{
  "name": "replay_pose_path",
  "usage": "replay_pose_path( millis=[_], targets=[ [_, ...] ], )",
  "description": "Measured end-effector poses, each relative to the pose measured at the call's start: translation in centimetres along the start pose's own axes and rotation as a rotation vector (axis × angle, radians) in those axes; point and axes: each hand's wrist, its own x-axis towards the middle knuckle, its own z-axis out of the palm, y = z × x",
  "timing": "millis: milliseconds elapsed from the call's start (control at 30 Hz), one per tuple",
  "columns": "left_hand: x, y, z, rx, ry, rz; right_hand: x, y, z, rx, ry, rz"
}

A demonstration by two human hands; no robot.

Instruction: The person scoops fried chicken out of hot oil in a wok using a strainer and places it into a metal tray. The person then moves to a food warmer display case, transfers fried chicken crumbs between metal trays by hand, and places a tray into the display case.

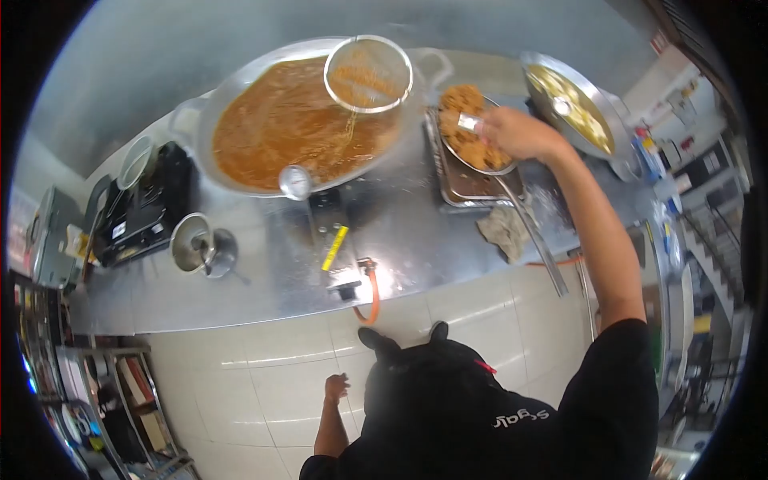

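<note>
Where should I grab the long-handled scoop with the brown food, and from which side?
Probably best by the outer half of its handle, from your side of the counter: that slim, straight bar slants toward you past the counter's edge, well away from the brown food piled at the other end.

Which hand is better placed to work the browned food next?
Right, most likely: the right hand is at the browned food, while the left hand hangs low, away from the counter.

Two wide pans (240, 187) (592, 94), one mesh strainer (368, 74), one long-handled scoop (531, 234), one cloth (506, 232), two shoes (379, 343) (438, 331)
</note>
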Motion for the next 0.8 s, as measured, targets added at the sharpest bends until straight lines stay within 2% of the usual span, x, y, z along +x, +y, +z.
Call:
replay_pose_path(
  millis=[100, 233, 333, 433, 533, 700, 800],
  targets=[
    [-1.3, -2.9, 0.0, -0.050, 0.092, -0.123, -4.2, 2.8, -4.6, -0.065, 0.051, 0.262],
    [-3.4, -2.5, 2.8, -0.087, 0.151, -0.102, -8.0, 12.0, -7.2, -0.270, 0.142, 0.112],
    [-4.5, -0.4, 6.9, -0.162, 0.152, -0.006, -10.3, 18.4, -4.9, -0.367, 0.226, 0.060],
    [-5.2, 2.2, 10.5, -0.052, 0.086, 0.117, -12.8, 21.0, 0.4, -0.621, 0.315, 0.195],
    [-5.6, 4.5, 13.3, 0.024, 0.080, 0.208, -12.9, 24.3, 5.2, -0.764, 0.302, 0.126],
    [-7.8, 5.5, 15.8, 0.056, 0.100, 0.249, -12.5, 27.7, 7.5, -0.757, 0.361, 0.029],
    [-8.1, 4.0, 16.9, 0.056, 0.150, 0.206, -12.6, 28.5, 7.5, -0.741, 0.344, 0.004]
  ],
)
